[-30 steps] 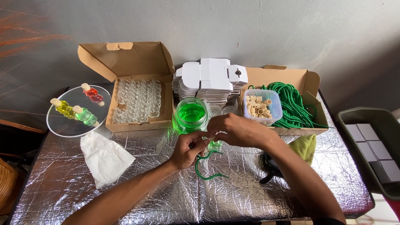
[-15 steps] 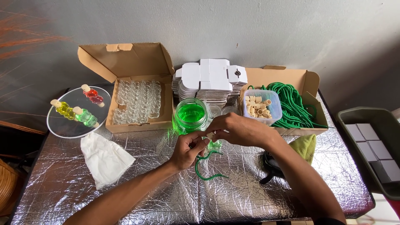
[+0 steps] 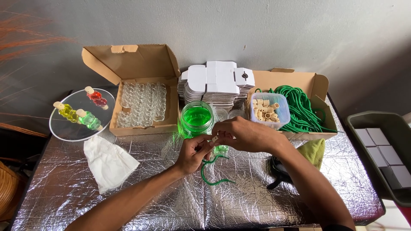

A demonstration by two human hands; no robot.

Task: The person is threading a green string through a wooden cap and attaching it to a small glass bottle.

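Meeting at the middle of the frame, low of centre: left hand (image 3: 193, 153) and right hand (image 3: 244, 134), fingertips pinched together on a small green-filled bottle (image 3: 221, 149) and the pale cork at its top. Both closed on it, the right coming in from above and the right side, the left from below and the left side; equally near, since both are touching it. Hanging down from the bottle toward the lower edge of the frame, a green cord (image 3: 212, 171), curling in an S and trailing onto the foil-covered bench (image 3: 162, 201).

Standing just above the hands, a jar of green liquid (image 3: 196, 118). Sitting to its right, a clear tub of corks (image 3: 265, 110) and a cardboard box of green cord coils (image 3: 302, 109). Lying behind, a stack of flat white cartons (image 3: 216, 81). Resting in the upper left, a box of empty glass bottles (image 3: 143, 102) and a round clear plate (image 3: 77, 128) carrying three filled bottles. Lying left of the hands, a white cloth (image 3: 107, 162); on the right, a yellow-green cloth (image 3: 313, 150).
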